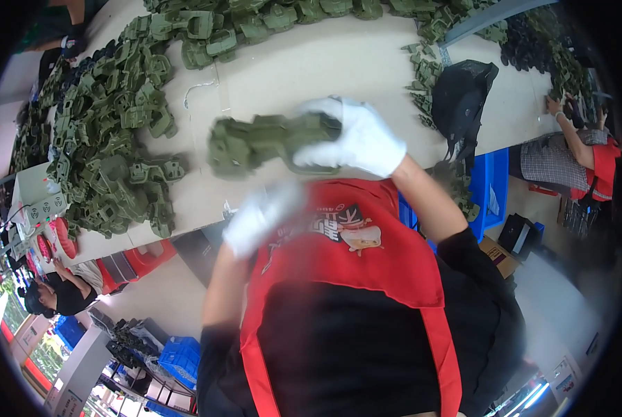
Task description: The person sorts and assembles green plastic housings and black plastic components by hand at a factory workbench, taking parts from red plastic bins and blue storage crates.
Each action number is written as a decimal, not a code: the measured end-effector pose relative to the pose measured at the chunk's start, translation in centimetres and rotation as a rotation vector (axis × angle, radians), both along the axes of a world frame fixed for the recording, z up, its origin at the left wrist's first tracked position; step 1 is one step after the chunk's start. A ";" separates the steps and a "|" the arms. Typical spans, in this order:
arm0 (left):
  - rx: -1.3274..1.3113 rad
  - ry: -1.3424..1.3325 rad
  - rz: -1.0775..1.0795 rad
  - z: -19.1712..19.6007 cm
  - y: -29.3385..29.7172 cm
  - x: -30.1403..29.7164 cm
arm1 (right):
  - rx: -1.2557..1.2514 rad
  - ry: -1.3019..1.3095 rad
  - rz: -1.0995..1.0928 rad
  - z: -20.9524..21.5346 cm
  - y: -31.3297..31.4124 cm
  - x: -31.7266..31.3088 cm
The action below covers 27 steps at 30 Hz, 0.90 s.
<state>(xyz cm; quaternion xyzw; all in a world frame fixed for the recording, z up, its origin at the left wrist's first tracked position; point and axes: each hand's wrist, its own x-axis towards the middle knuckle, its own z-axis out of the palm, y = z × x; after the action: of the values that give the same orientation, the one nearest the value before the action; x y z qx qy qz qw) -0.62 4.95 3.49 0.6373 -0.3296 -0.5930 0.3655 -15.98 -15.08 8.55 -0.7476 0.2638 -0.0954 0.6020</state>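
Observation:
My right hand (359,137), in a white glove, grips one end of an olive-green moulded plastic part (255,142) and holds it over the near part of the table. The part looks like a toy vehicle body; motion blurs its details. Below and left of it is my white-gloved left hand (266,215), in front of my red apron (366,257). It is apart from the green part, and its fingers are smeared by motion.
Heaped green parts (116,125) cover the table's (311,69) left side and far edge. A black bag (460,97) and small green pieces (422,76) lie at right. Blue crates (488,191) stand beside the table. Other people work at left (68,288) and right (568,163).

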 end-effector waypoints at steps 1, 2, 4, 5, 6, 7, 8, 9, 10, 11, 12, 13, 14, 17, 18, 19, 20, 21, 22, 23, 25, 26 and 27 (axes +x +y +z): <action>0.002 -0.359 -0.208 6.2 -1.2 -0.9 | -0.446 0.128 0.138 -0.1 -1.0 -0.3; -0.078 -0.364 -0.029 7.7 -0.9 -0.4 | -0.450 0.117 0.191 -0.3 -1.3 -0.6; -0.183 -0.680 0.028 10.6 -1.2 -0.1 | -0.435 0.138 0.291 1.1 0.1 -0.6; -0.215 -0.994 -0.107 11.2 -3.1 0.9 | -0.438 0.151 0.381 2.0 0.2 0.2; -0.297 -1.019 -0.179 9.7 -4.2 1.3 | -0.371 0.183 0.407 2.8 0.7 0.9; 0.076 -0.570 -0.349 9.4 -5.3 1.9 | -0.377 0.187 0.422 2.7 0.5 0.7; -0.005 -0.410 -0.302 8.0 -4.7 1.8 | -0.289 0.153 0.446 2.8 0.2 0.7; -0.087 -0.250 -0.255 6.4 -4.0 1.5 | -0.200 0.121 0.469 2.8 -0.2 0.6; -0.043 -0.236 -0.253 6.0 -3.7 0.8 | -0.083 0.023 0.490 2.1 -0.8 0.0; -0.046 -0.229 -0.256 5.9 -3.6 0.3 | -0.082 0.031 0.486 1.4 -0.9 -0.8; -0.045 -0.250 -0.225 5.8 -3.5 -0.1 | 0.061 -0.001 0.426 0.5 -0.8 -1.6; -0.038 -0.272 -0.190 5.6 -3.1 -0.5 | 0.207 -0.033 0.367 0.1 -0.4 -2.0; -0.057 -0.235 -0.110 5.0 -2.7 -1.0 | 0.198 -0.005 0.306 0.8 0.1 -2.0; 0.050 -0.321 -0.081 6.9 -3.3 -1.7 | 0.175 -0.002 0.183 0.4 1.6 -1.8; 0.053 -0.320 -0.075 6.4 -3.2 -1.8 | 0.127 -0.013 0.158 0.1 2.1 -2.0; 0.026 -0.194 0.014 5.5 -2.8 -2.1 | 0.132 -0.010 0.166 0.2 2.5 -2.0; -0.002 -0.070 0.103 4.8 -2.6 -2.3 | 0.149 0.016 0.124 0.5 2.8 -2.0; 0.004 -0.067 0.112 4.6 -2.5 -2.4 | 0.165 0.042 0.081 0.7 3.1 -1.8; -0.002 -0.036 0.156 4.3 -2.5 -2.6 | 0.159 0.057 0.069 1.2 3.4 -1.7; -0.008 -0.005 0.201 4.2 -2.4 -2.8 | 0.166 0.061 0.075 1.0 3.8 -1.7; -0.015 0.003 0.199 3.6 -2.2 -2.7 | 0.149 0.077 -0.020 0.3 4.3 -1.8; 0.038 0.015 0.147 2.8 -2.2 -2.5 | 0.149 0.078 -0.013 -0.4 4.4 -1.9; 0.090 0.026 0.096 2.3 -2.5 -2.2 | 0.150 0.055 -0.044 -1.5 4.2 -2.1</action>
<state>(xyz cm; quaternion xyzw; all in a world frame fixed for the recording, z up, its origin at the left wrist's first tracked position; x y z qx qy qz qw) -2.83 2.49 5.76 0.6601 -0.2670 -0.5974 0.3689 -18.05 -10.87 7.07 -0.6969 0.3029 -0.0680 0.6465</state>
